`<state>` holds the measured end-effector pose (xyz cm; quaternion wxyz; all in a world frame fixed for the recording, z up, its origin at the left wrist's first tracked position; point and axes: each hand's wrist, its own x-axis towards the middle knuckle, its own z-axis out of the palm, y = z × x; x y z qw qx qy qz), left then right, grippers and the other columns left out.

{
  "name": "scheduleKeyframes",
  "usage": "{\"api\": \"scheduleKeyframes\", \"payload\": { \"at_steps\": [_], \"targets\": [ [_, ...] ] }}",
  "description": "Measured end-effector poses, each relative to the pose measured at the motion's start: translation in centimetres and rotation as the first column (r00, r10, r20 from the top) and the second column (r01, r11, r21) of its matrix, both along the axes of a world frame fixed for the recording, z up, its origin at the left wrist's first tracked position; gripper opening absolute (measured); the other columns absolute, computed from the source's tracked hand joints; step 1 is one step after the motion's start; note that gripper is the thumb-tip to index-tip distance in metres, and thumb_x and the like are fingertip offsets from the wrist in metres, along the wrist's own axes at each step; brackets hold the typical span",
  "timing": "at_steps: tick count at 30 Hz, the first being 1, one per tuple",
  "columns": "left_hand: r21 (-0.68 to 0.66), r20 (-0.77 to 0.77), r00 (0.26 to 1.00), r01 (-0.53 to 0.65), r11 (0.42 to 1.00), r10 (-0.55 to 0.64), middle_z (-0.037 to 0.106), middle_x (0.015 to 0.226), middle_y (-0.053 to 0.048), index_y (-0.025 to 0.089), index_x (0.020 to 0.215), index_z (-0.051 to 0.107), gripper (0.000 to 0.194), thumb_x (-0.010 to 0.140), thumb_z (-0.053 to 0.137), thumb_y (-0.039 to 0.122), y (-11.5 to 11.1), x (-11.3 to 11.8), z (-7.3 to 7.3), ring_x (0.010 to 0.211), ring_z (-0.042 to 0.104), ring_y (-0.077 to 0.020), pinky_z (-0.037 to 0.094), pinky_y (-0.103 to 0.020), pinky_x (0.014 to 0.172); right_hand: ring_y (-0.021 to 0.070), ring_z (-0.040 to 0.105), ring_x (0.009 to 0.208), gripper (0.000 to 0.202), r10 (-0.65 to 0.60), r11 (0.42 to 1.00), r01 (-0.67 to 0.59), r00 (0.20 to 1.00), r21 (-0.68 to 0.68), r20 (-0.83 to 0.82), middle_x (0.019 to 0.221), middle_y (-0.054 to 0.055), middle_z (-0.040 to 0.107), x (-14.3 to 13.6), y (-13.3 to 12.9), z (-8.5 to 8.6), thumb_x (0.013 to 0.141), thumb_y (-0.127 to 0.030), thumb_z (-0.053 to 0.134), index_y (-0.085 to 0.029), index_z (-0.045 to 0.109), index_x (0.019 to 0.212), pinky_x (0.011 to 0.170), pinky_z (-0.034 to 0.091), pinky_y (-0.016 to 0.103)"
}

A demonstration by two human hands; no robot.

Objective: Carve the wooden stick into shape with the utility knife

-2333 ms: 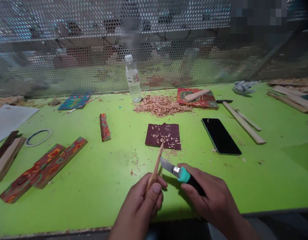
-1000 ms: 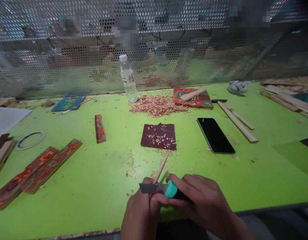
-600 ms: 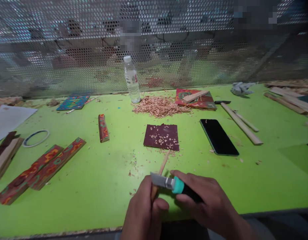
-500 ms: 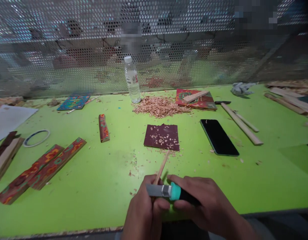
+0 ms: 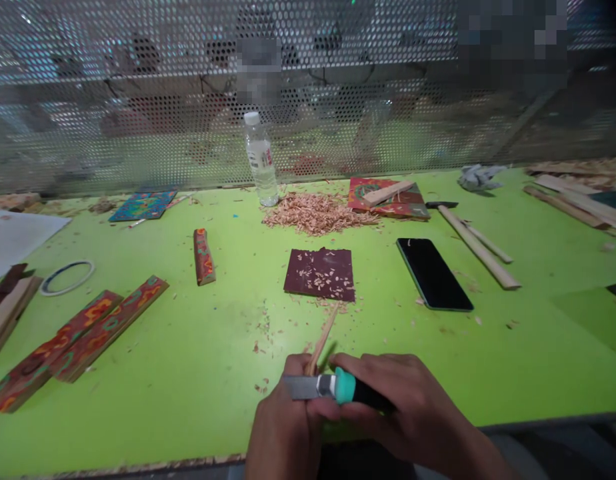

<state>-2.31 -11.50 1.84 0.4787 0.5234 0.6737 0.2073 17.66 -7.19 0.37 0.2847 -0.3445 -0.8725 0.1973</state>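
Observation:
My left hand [image 5: 285, 423] is closed around a thin wooden stick [image 5: 324, 337], whose far end points away toward a dark red sheet of sandpaper [image 5: 319, 273]. In my right hand [image 5: 401, 400] is a utility knife [image 5: 345, 387] with a black and turquoise handle. Its wide blade lies across the stick just above my left hand, pointing left. My fingers hide the near part of the stick. Pale shavings are scattered on the sandpaper and on the green table [image 5: 188, 373] around it.
Behind the sandpaper lie a heap of wood shavings [image 5: 318, 212] and a water bottle [image 5: 262, 163]. A phone [image 5: 435, 273] and wooden sticks [image 5: 481, 247] are on the right. Painted wood strips [image 5: 111, 327] and a tape roll [image 5: 68, 277] lie left. A perforated metal screen [image 5: 163, 133] stands behind.
The knife blade has moved slightly nearer to me along the stick, and my right hand has come closer to my left. The whole view has shifted a little.

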Motion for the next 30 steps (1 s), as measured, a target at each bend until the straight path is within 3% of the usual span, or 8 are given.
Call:
{"api": "scheduleKeyframes", "payload": {
  "at_steps": [4,10,18,23,25,27,29,30],
  "targets": [
    [-0.01,-0.02,0.999,-0.027,1.0,0.027,0.081,0.095,-0.008,0.029,0.116,0.063,0.042,0.096,0.04,0.058,-0.2,0.1,-0.5,0.088,0.075,-0.0399,0.043,-0.039,0.075,0.0177,0.065,0.056,0.048,-0.03,0.999,0.03,1.0,0.026,-0.002,0.072,0.0,0.071,-0.2,-0.1,0.2,0.112,-0.056,0.041,-0.016,0.067,0.123,0.054,0.043,0.031],
    [0.067,-0.027,0.998,-0.052,0.996,0.054,0.081,0.102,-0.012,0.027,0.121,0.063,0.065,0.097,0.027,0.076,-0.5,0.2,-1.0,0.087,0.073,-0.0428,0.041,-0.043,0.077,0.0158,0.062,0.055,0.048,-0.068,0.995,0.068,0.998,0.079,0.003,0.069,-0.001,0.068,-0.5,0.0,0.4,0.111,-0.056,0.044,-0.016,0.069,0.119,0.054,0.043,0.029],
    [0.132,-0.019,0.998,-0.053,0.99,0.056,0.077,0.089,-0.01,0.026,0.102,0.069,0.07,0.095,0.028,0.082,-0.7,0.3,-1.4,0.077,0.069,-0.0367,0.038,-0.038,0.071,0.0176,0.061,0.055,0.041,-0.137,0.97,0.134,0.991,0.201,0.002,0.067,0.0,0.066,-0.1,-0.3,0.2,0.107,-0.051,0.056,-0.016,0.073,0.12,0.055,0.041,0.032],
    [0.165,0.045,0.994,-0.106,0.981,0.1,0.072,0.074,-0.005,0.026,0.104,0.066,0.072,0.091,0.029,0.087,-1.0,0.3,-0.9,0.069,0.065,-0.032,0.035,-0.034,0.064,0.0197,0.065,0.062,0.035,-0.198,0.953,0.205,0.979,0.221,-0.056,0.075,0.001,0.071,0.6,-1.1,0.1,0.106,-0.043,0.061,-0.023,0.066,0.134,0.062,0.046,0.032],
    [0.171,0.054,0.991,-0.126,0.977,0.119,0.07,0.072,-0.004,0.026,0.104,0.067,0.068,0.093,0.033,0.084,-0.9,0.5,-0.4,0.066,0.063,-0.0291,0.034,-0.034,0.063,0.0219,0.067,0.069,0.035,-0.337,0.932,0.355,0.925,0.081,-0.177,0.081,0.003,0.073,0.8,-1.5,0.1,0.103,-0.045,0.066,-0.025,0.068,0.132,0.067,0.049,0.033],
    [0.171,0.051,0.989,-0.146,0.974,0.139,0.069,0.073,-0.002,0.027,0.102,0.067,0.058,0.097,0.037,0.075,-0.8,0.7,0.1,0.066,0.061,-0.0265,0.034,-0.033,0.064,0.021,0.062,0.065,0.034,-0.552,0.833,0.492,0.76,-0.251,-0.344,0.076,0.001,0.068,0.7,-1.6,0.2,0.098,-0.051,0.071,-0.027,0.073,0.122,0.061,0.048,0.032],
    [0.179,0.048,0.986,-0.163,0.97,0.157,0.067,0.075,-0.001,0.026,0.101,0.067,0.045,0.101,0.041,0.062,-0.5,0.9,0.4,0.067,0.059,-0.0241,0.035,-0.033,0.065,0.0169,0.052,0.055,0.04,-0.691,0.71,0.447,0.591,-0.545,-0.416,0.067,-0.002,0.055,0.2,-1.5,0.5,0.098,-0.062,0.064,-0.026,0.075,0.114,0.052,0.041,0.029],
    [0.192,0.049,0.985,-0.172,0.966,0.166,0.066,0.075,-0.001,0.026,0.1,0.067,0.038,0.101,0.043,0.056,-0.4,1.0,0.6,0.067,0.058,-0.0228,0.036,-0.032,0.065,0.0146,0.045,0.049,0.047,-0.706,0.685,0.394,0.567,-0.612,-0.425,0.063,-0.004,0.049,-0.1,-1.4,0.7,0.102,-0.065,0.054,-0.024,0.074,0.113,0.047,0.036,0.028]
  ]
}}
